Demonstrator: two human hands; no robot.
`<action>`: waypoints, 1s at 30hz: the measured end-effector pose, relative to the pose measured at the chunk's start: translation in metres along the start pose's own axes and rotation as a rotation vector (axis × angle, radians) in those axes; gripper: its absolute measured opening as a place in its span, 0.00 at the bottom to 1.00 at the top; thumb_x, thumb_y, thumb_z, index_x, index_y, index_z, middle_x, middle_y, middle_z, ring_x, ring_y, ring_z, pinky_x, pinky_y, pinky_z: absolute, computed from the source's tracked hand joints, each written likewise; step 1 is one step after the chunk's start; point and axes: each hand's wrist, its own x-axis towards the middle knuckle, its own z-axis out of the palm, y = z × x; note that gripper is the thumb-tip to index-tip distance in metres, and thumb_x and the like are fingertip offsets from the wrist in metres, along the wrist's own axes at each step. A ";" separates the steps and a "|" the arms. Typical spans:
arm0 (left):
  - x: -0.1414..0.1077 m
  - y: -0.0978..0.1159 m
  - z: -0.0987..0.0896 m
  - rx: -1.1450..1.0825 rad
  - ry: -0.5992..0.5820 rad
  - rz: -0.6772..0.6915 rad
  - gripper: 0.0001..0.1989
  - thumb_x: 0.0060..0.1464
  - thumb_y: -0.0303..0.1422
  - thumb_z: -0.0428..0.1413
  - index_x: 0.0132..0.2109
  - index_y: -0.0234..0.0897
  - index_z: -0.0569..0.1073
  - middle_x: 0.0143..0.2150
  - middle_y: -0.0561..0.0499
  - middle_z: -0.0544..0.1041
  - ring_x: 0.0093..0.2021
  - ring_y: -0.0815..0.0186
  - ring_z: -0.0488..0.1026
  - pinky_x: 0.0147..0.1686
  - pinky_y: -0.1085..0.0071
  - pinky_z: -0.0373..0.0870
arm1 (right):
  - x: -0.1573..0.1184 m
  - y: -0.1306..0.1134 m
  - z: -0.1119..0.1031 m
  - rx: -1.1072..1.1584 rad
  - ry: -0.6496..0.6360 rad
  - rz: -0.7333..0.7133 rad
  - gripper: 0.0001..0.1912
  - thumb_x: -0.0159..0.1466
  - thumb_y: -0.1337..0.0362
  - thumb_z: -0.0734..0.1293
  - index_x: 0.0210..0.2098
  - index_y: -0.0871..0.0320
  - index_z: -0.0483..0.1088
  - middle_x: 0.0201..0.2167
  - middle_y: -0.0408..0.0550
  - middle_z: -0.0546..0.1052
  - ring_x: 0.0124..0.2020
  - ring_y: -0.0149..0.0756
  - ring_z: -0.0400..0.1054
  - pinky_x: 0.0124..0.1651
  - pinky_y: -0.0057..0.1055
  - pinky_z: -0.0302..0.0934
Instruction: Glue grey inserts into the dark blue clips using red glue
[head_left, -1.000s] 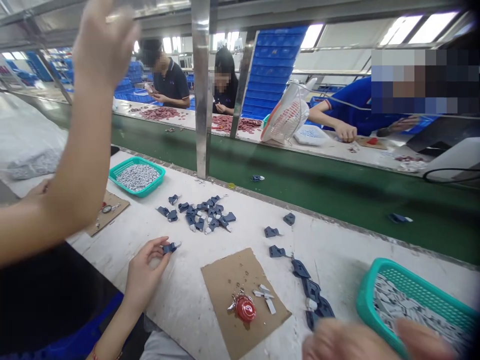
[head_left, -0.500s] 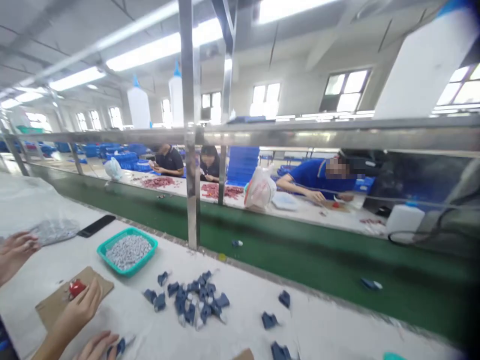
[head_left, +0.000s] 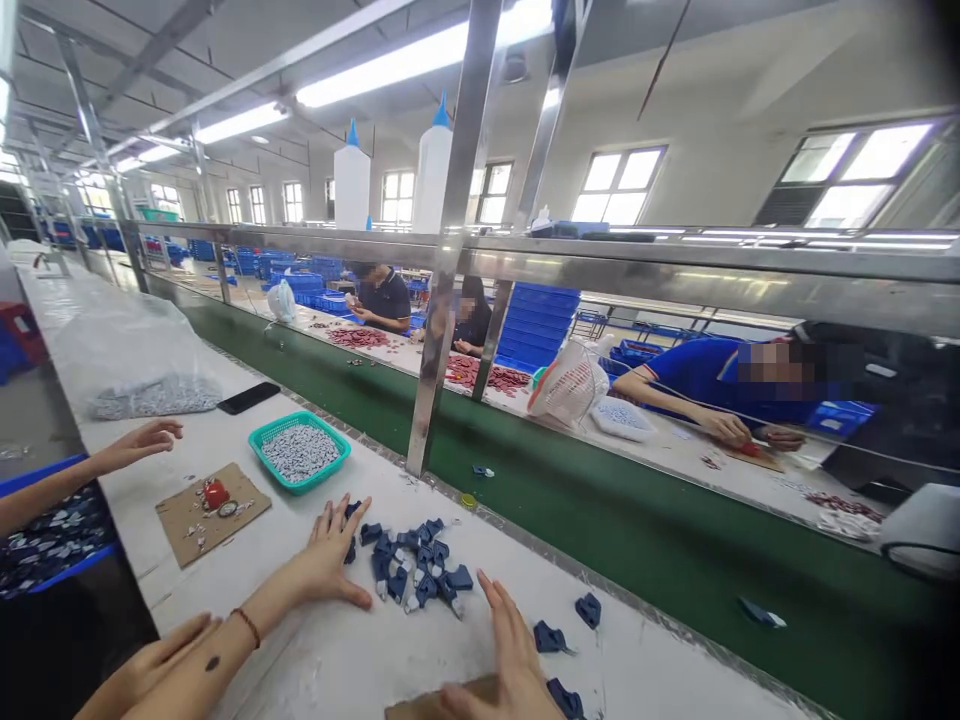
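Right hand [head_left: 517, 650] lies flat and empty, fingers spread, on the bench [head_left: 337, 660] just beside the pile of dark blue pieces [head_left: 420, 575] (a co-worker's hand [head_left: 330, 555] rests at its far side). Left hand is out of view. Step judged to be reaching for stock; the next move calls for pinching a single piece at the pile's near edge.

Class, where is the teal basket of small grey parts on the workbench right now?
In the head view, left of centre: the teal basket sits between the cardboard sheet and the steel post.
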 end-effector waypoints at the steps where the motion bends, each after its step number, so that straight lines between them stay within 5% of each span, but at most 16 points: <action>1: 0.002 -0.004 0.002 -0.017 -0.005 0.060 0.71 0.27 0.51 0.70 0.72 0.41 0.38 0.74 0.34 0.29 0.70 0.32 0.25 0.65 0.39 0.39 | 0.015 -0.008 0.003 -0.125 -0.066 0.018 0.58 0.49 0.48 0.71 0.70 0.51 0.37 0.73 0.53 0.34 0.72 0.56 0.24 0.69 0.56 0.36; 4: 0.014 -0.007 0.011 -0.066 0.003 0.202 0.71 0.25 0.57 0.68 0.72 0.45 0.41 0.74 0.36 0.32 0.70 0.31 0.26 0.63 0.36 0.43 | 0.059 -0.027 0.014 -0.308 -0.109 0.041 0.66 0.43 0.54 0.75 0.71 0.51 0.34 0.72 0.56 0.27 0.70 0.63 0.18 0.68 0.61 0.24; 7: 0.036 0.003 0.014 -0.084 -0.021 0.324 0.70 0.24 0.59 0.67 0.71 0.43 0.46 0.74 0.34 0.40 0.71 0.32 0.32 0.64 0.38 0.44 | 0.091 -0.030 0.022 -0.325 -0.067 -0.021 0.65 0.44 0.53 0.76 0.70 0.50 0.36 0.73 0.56 0.31 0.71 0.61 0.20 0.68 0.59 0.21; 14: 0.086 0.019 -0.002 -0.091 -0.067 0.602 0.66 0.27 0.60 0.67 0.70 0.38 0.53 0.71 0.33 0.51 0.70 0.41 0.46 0.66 0.49 0.49 | 0.130 -0.013 0.012 -0.341 -0.010 -0.177 0.60 0.45 0.48 0.75 0.69 0.52 0.44 0.72 0.56 0.43 0.72 0.54 0.29 0.70 0.53 0.23; 18: 0.089 0.019 -0.013 0.035 -0.046 0.666 0.64 0.28 0.60 0.66 0.70 0.40 0.54 0.72 0.35 0.50 0.71 0.38 0.44 0.67 0.45 0.44 | 0.135 -0.008 0.004 -0.338 0.008 -0.235 0.60 0.43 0.43 0.76 0.68 0.52 0.48 0.71 0.57 0.48 0.71 0.56 0.37 0.71 0.54 0.31; 20: 0.085 0.020 -0.025 0.079 0.049 0.699 0.55 0.35 0.58 0.65 0.68 0.41 0.58 0.71 0.37 0.53 0.70 0.39 0.46 0.67 0.45 0.44 | 0.143 -0.008 -0.005 -0.330 0.073 -0.254 0.49 0.53 0.42 0.71 0.68 0.50 0.50 0.70 0.54 0.51 0.71 0.53 0.42 0.70 0.52 0.38; 24: 0.075 0.033 -0.078 0.002 0.519 0.714 0.23 0.60 0.43 0.52 0.59 0.38 0.69 0.63 0.41 0.68 0.65 0.52 0.60 0.65 0.54 0.55 | 0.190 -0.013 -0.034 -0.352 0.269 -0.237 0.25 0.69 0.55 0.59 0.63 0.55 0.57 0.67 0.55 0.58 0.67 0.49 0.50 0.67 0.55 0.46; 30: 0.081 0.074 -0.219 -0.059 1.038 0.646 0.14 0.63 0.32 0.44 0.50 0.36 0.69 0.54 0.42 0.73 0.59 0.58 0.65 0.62 0.58 0.58 | 0.271 -0.035 -0.046 -0.512 0.218 -0.269 0.20 0.67 0.60 0.65 0.57 0.56 0.65 0.62 0.53 0.65 0.60 0.47 0.62 0.60 0.53 0.60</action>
